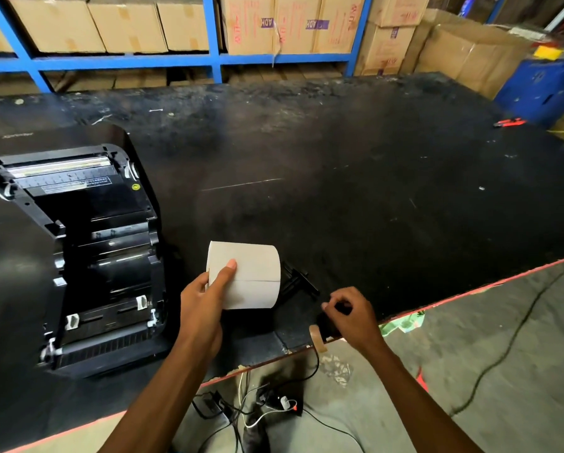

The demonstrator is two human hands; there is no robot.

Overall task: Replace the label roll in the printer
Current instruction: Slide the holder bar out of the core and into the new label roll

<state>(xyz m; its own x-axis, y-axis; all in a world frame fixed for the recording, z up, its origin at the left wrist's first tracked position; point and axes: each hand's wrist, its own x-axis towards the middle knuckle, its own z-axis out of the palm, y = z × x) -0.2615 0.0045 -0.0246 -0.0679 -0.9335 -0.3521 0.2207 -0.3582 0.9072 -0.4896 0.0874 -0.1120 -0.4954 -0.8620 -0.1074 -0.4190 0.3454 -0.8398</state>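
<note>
Both hands work near the front edge of the black counter (pixel 355 165) in the head view. Left hand (pixel 205 302) grips a white label roll (pixel 251 276), thumb laid across its curved face and fingers wrapped behind its left end; the roll lies on its side just right of the printer (pixel 78 256). Right hand (pixel 351 310) has its fingers curled and pinched on a small black part (pixel 331 323) at the counter edge, with a tan ring (pixel 316 336) at that part's lower end. Beside the roll's right end lies a black spindle piece (pixel 298 279). With its lid (pixel 62 165) swung up and back, the printer shows a roll bay with no roll in it. Behind the counter, blue shelving (pixel 213 37) holds closed cardboard boxes (pixel 127 24).
</note>
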